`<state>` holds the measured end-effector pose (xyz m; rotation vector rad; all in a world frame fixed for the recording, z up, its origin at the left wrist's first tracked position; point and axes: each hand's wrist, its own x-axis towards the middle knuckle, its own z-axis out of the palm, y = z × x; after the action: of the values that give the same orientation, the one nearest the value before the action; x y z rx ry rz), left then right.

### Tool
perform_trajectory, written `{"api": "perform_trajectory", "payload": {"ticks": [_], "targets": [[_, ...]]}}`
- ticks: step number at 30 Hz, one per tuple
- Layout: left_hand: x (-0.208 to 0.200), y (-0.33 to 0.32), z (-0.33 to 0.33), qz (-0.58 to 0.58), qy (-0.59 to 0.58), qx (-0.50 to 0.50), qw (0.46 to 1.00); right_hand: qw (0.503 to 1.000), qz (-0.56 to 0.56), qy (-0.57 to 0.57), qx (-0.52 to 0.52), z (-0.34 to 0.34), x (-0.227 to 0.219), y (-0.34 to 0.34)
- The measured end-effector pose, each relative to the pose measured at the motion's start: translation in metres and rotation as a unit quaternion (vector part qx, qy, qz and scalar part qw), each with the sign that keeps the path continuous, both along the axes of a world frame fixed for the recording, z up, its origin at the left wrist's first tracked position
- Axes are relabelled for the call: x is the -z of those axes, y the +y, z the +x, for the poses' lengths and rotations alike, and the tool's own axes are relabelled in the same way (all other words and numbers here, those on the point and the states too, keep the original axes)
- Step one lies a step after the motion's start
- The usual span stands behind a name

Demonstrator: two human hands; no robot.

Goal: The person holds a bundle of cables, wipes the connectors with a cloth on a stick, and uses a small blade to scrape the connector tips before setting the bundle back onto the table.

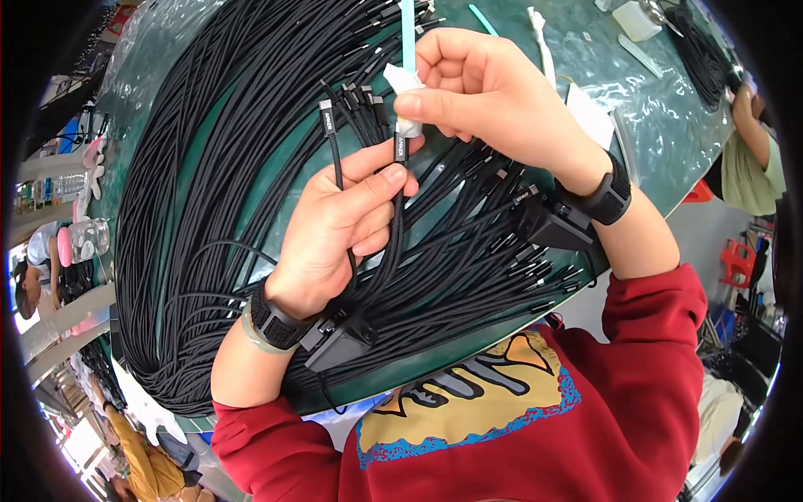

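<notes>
1. Cables first: the left hand (335, 230) is clenched around two black braided cables (393, 226), thumb pressed across them, so their metal-tipped plugs stand up just above the fist
2. One plug (401, 147) rises straight toward the right hand (489, 92), which sits just above and slightly to the right of the left; the second plug (327, 120) stands off to the left hand's upper left, clear of the other hand
3. The right hand is closed in a pinch, thumb and forefinger grasping a small white cap or wad (407, 125) that touches the tip of the nearer plug; I cannot tell whether it is a cap or a cloth
4. The held cable's long axis runs near vertical, from below the left palm up to the right fingertips, so the white piece meets the plug end-on, along that axis
5. The right hand is the one nearer the plug tip; the left only steadies the cord below it
6. Behind and left of both hands a big bundle of black cables (192, 209) fans over the green table (669, 125); more loose plugs (519, 251) lie under the right wrist, which wears a black wristband (606, 197)
</notes>
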<state>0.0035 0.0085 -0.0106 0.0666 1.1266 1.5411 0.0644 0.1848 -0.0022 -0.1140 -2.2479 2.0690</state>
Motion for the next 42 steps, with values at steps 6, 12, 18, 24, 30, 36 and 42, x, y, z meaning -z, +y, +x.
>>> {"api": "perform_trajectory", "payload": {"ticks": [6,12,18,24,30,36,42], "targets": [[0.002,-0.001,-0.001,-0.01,-0.002,-0.006,1.0,0.997,0.046,0.051,-0.022,-0.002,0.012,-0.004],[0.002,0.0,-0.002,0.0,-0.009,-0.01,1.0,0.998,0.04,0.048,-0.026,-0.004,0.016,-0.001],[0.005,-0.001,-0.001,-0.01,-0.006,-0.024,1.0,0.988,0.131,0.07,-0.03,0.0,0.013,-0.006],[0.003,0.001,-0.001,0.001,-0.01,-0.016,1.0,0.993,0.1,0.056,-0.009,-0.003,0.013,-0.005],[0.004,0.0,0.0,-0.014,0.002,-0.024,1.0,0.987,0.145,0.064,-0.017,0.0,0.01,-0.006],[0.007,-0.001,0.0,-0.013,0.011,-0.023,1.0,0.979,0.183,0.062,-0.057,0.004,0.003,-0.011],[0.004,0.001,0.0,-0.005,0.0,-0.022,1.0,0.994,0.085,0.07,-0.018,-0.003,0.018,-0.002]]}}
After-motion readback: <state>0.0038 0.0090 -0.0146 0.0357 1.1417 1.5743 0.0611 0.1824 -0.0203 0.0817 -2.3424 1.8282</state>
